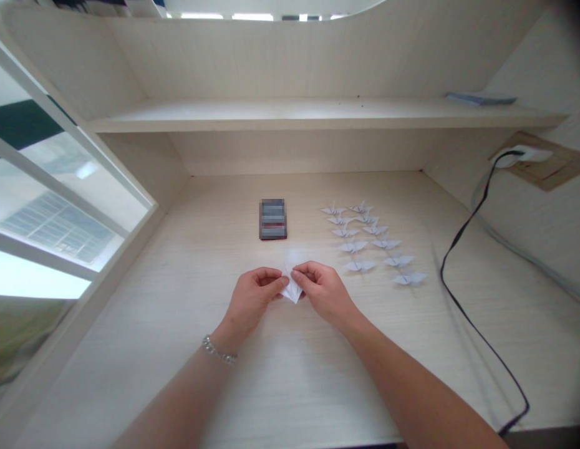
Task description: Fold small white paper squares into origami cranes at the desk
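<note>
Left hand (pixel 249 300) and right hand (pixel 323 292) pinch folded white paper (pixel 292 290) (fingers (pixel 275 282) narrow on it) just left of the paper cranes (pixel 365 240).

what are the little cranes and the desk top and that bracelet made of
The cranes look like thin matte white paper, with sharp creases, as does the folded piece between the left hand and right hand. The desk top looks like pale wood-grain laminate with a soft sheen, though it could be real wood. The bracelet looks like shiny silver-toned metal; its exact metal can't be told.
</note>
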